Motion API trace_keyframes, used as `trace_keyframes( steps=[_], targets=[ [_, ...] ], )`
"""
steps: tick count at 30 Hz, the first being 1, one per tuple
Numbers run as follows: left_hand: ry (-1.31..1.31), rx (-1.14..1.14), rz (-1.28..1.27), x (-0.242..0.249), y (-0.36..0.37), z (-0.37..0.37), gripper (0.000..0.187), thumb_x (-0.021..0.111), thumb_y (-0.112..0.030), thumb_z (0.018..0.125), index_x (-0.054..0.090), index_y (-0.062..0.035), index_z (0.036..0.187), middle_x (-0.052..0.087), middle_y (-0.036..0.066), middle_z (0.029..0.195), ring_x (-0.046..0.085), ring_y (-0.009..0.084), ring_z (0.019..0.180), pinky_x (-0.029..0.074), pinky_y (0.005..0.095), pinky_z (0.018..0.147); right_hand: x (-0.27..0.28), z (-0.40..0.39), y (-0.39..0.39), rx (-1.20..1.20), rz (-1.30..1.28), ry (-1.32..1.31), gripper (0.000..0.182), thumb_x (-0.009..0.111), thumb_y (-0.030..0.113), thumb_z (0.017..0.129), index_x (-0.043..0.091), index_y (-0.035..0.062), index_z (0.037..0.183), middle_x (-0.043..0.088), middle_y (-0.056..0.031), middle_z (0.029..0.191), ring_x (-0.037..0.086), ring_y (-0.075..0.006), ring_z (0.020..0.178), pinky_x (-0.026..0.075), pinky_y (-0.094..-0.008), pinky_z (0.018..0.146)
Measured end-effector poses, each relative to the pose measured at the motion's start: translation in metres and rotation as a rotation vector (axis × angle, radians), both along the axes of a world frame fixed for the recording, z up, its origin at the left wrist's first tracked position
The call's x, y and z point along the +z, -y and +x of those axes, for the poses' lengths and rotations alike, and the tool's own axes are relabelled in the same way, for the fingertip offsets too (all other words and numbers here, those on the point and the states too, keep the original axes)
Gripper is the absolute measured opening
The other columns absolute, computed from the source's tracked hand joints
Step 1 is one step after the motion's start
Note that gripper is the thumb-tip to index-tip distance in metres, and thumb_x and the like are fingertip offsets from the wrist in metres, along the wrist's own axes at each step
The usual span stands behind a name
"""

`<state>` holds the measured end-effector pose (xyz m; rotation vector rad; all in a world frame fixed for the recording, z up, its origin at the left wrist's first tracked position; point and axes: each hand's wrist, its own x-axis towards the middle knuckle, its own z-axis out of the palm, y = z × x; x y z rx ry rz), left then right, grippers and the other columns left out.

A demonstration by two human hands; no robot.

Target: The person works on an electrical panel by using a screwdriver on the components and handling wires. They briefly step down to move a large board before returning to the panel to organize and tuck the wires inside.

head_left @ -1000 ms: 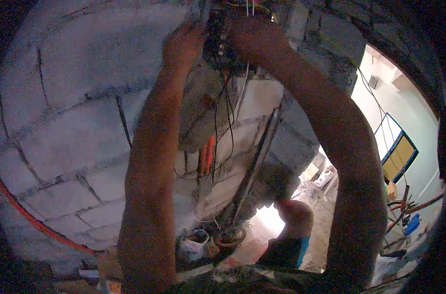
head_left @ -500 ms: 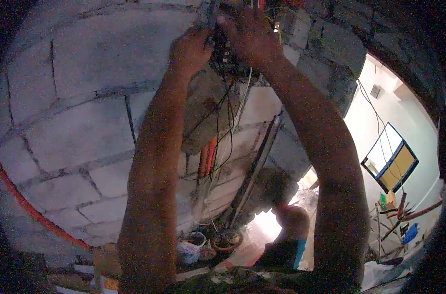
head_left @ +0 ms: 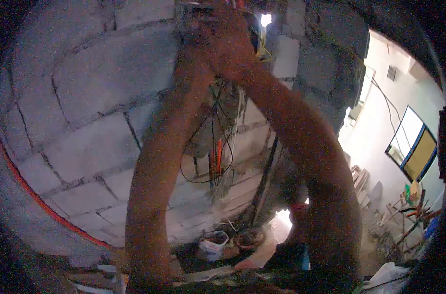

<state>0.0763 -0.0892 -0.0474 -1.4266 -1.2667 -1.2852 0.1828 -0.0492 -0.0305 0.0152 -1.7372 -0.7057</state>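
Both of my arms reach up to dark fittings and wires in a block wall at the top of the head view. My left hand (head_left: pixel 192 51) is raised close beside my right hand (head_left: pixel 230 51), and the two overlap. Motion blur smears the fingers of both, so what they hold, if anything, is not visible. Thin black cables (head_left: pixel 214 115) hang in loops below the hands. Orange pipes (head_left: pixel 219 156) run up the wall beneath them. A yellow wire (head_left: pixel 265 51) bends down just right of my right hand.
Grey block wall (head_left: pixel 98 142) fills the left, with a red hose-like line (head_left: pixel 51 210) curving along it. Below are a white bag (head_left: pixel 213 246) and a round basin-like container (head_left: pixel 249 238). A person (head_left: pixel 287 245) is partly hidden behind my right arm. Right: a framed window (head_left: pixel 412 142) and piled wood (head_left: pixel 409 215).
The view has shifted, and the window now sits farther right. My hands have come closer together and overlap more. A bright spot shows more fully beside the yellow wire.
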Motion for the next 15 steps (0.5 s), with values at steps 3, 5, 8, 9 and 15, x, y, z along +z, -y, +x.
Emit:
trace_keyframes(
  steps=[3, 5, 8, 9, 15],
  targets=[
    [-0.089, 0.066, -0.135, 0.011, 0.030, -0.007, 0.039, 0.060, -0.034, 0.087, 0.061, 0.0012, 0.103, 0.066, 0.024, 0.088, 0.064, 0.0433, 0.082, 0.052, 0.0496, 0.077, -0.068, 0.040, 0.029, -0.013, -0.092, 0.180, 0.053, 0.066, 0.020, 0.075, 0.050, 0.0039, 0.123, 0.045, -0.0260, 0.126, 0.044, -0.0478, 0.115, 0.036, -0.0569, 0.099],
    [-0.143, 0.113, -0.270, 0.031, 0.037, -0.016, 0.039, 0.060, -0.035, 0.087, 0.061, 0.0012, 0.103, 0.066, 0.024, 0.086, 0.064, 0.0433, 0.081, 0.052, 0.0495, 0.077, -0.122, 0.079, 0.066, 0.008, -0.309, 0.541, 0.062, 0.073, 0.023, 0.070, 0.050, 0.0068, 0.126, 0.046, -0.0259, 0.129, 0.043, -0.0462, 0.117, 0.034, -0.0556, 0.101],
    [-0.315, 0.361, -0.289, 0.045, 0.013, -0.042, 0.039, 0.056, -0.036, 0.090, 0.061, 0.0012, 0.102, 0.066, 0.023, 0.085, 0.065, 0.0405, 0.081, 0.052, 0.0493, 0.076, -0.209, 0.117, 0.071, 0.203, -0.517, 0.826, 0.062, 0.068, 0.040, 0.080, 0.049, 0.0092, 0.130, 0.048, -0.0205, 0.131, 0.047, -0.0415, 0.116, 0.036, -0.0526, 0.102],
    [-0.332, 0.379, -0.299, 0.039, 0.015, -0.042, 0.039, 0.056, -0.036, 0.090, 0.061, 0.0012, 0.102, 0.066, 0.023, 0.085, 0.065, 0.0405, 0.081, 0.052, 0.0493, 0.076, -0.238, 0.122, 0.069, 0.164, -0.545, 0.829, 0.064, 0.066, 0.045, 0.082, 0.048, 0.0097, 0.133, 0.049, -0.0189, 0.131, 0.049, -0.0395, 0.115, 0.037, -0.0507, 0.101],
    [-0.515, 0.439, -0.437, 0.057, 0.029, -0.025, 0.036, 0.054, -0.034, 0.093, 0.063, -0.0001, 0.102, 0.066, 0.023, 0.088, 0.065, 0.0384, 0.085, 0.052, 0.0483, 0.075, -0.304, 0.158, 0.045, 0.046, -1.022, 1.078, 0.073, 0.062, 0.047, 0.086, 0.037, 0.0076, 0.142, 0.050, -0.0197, 0.130, 0.051, -0.0360, 0.116, 0.043, -0.0449, 0.098]
  ],
)
